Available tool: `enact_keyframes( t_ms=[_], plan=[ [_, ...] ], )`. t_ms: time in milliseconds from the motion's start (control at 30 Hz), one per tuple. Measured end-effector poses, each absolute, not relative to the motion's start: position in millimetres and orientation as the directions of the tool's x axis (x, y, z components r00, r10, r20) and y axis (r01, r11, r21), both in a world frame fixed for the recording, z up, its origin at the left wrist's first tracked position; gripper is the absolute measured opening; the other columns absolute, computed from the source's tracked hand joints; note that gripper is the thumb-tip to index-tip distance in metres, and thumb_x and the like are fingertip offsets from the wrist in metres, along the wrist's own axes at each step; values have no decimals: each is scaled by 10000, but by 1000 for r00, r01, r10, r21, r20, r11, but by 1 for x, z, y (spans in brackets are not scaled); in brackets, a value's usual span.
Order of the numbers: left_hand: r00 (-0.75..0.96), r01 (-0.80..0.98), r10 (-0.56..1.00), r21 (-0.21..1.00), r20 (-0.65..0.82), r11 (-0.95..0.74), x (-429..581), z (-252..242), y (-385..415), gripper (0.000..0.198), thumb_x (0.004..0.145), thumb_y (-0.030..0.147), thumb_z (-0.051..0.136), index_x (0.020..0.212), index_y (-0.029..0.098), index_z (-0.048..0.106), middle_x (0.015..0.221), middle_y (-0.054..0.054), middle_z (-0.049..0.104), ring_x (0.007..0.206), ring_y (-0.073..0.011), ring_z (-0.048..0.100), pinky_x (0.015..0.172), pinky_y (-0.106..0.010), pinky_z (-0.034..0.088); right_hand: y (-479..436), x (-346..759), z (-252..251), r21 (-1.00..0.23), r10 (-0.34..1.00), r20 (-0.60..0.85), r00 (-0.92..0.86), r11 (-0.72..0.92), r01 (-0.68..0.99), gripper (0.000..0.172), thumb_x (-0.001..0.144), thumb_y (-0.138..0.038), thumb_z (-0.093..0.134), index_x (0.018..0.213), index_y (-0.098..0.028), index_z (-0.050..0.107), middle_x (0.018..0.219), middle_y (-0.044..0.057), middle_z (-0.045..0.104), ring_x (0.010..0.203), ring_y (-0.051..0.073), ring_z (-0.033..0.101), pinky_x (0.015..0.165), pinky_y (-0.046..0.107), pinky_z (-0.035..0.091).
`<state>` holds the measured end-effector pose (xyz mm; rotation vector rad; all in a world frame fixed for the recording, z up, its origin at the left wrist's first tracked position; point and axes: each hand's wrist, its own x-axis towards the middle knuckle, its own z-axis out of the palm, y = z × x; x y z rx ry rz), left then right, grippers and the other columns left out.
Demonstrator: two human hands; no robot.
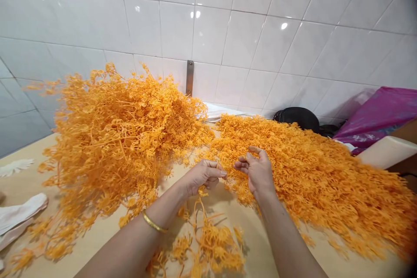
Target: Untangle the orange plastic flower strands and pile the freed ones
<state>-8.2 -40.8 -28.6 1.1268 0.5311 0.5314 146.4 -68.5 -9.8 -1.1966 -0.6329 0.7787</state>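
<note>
My left hand [206,175] is closed, its thumb and fingers pinched on an orange plastic flower stem. Below that hand, a branching sprig of orange artificial flowers [215,243] hangs down and spreads over the tabletop. My right hand [256,173] is raised just to the right, its fingers loosely bent and apart, with nothing visible between them. Behind its fingers lies a wide heap of small orange plastic pieces [312,169]. A taller, looser pile of orange branching sprigs [120,134] stands to the left of my left hand.
White cloth gloves [22,213] lie at the table's left edge. Along the tiled wall [211,30] are a metal bracket [189,79], a white cloth [220,111] and a black rounded case [297,118]. A purple bag [379,115] and a cream-coloured roll [389,152] sit at the right.
</note>
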Motion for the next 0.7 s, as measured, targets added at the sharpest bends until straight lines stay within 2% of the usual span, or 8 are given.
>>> enact_keyframes(
  t_ms=[100,200,300,400,500,600,667,700],
  plan=[
    [728,-108,668,936,-154,335,-9,-33,-37,185,592,274,631,580,122,526,344,100,213,313,-15,151,374,-197,81,-73,138,-11,-988,889,77,451,130,-87,216,664,-345,545,824,-208,500,513,-73,449,447,75,465,472,226,445],
    [716,-90,676,937,-175,337,-9,-34,-38,204,596,293,629,578,125,513,347,100,220,317,-14,152,372,-194,84,-77,130,-12,-995,971,97,218,98,4,260,655,-422,551,769,-188,526,551,-54,460,487,78,461,472,208,421],
    [719,-82,671,936,-182,342,-8,-34,-41,224,595,310,630,576,132,495,338,101,229,308,-14,157,363,-192,94,-80,120,-16,-974,982,176,61,165,156,235,654,-397,566,718,-175,523,541,-51,453,480,75,449,446,190,380],
    [744,-115,652,932,-149,344,-7,-34,-39,226,613,317,619,584,125,503,331,104,216,299,-10,145,355,-187,90,-79,109,-21,-962,960,239,145,215,167,267,695,-391,517,570,-168,442,477,-60,397,419,60,406,389,177,328],
    [773,-209,631,910,-72,359,-6,-31,-38,215,643,311,596,599,114,522,338,98,231,301,-4,142,352,-180,83,-73,102,-23,-982,953,163,256,182,-51,286,705,-418,487,578,-176,404,450,-74,363,356,55,372,335,178,288],
    [825,-234,564,886,-37,400,-10,-24,-42,210,601,286,629,558,112,520,334,86,261,293,-5,163,346,-179,89,-67,115,-17,-962,902,96,421,193,-193,277,682,-430,499,595,-188,396,420,-93,307,328,54,322,322,182,268],
    [875,-204,483,887,-24,414,-13,-22,-46,212,558,264,659,532,104,523,334,74,289,295,-8,186,347,-178,94,-67,133,-10,-961,806,57,589,205,-187,267,685,-440,481,611,-201,389,407,-99,280,323,62,296,331,196,280],
    [884,-202,466,886,-18,417,-14,-22,-48,211,550,260,665,532,101,528,332,73,289,294,-8,190,348,-178,95,-68,142,-7,-969,757,81,648,213,-128,264,701,-443,459,616,-204,387,415,-94,278,334,69,301,343,204,291]
  ],
)
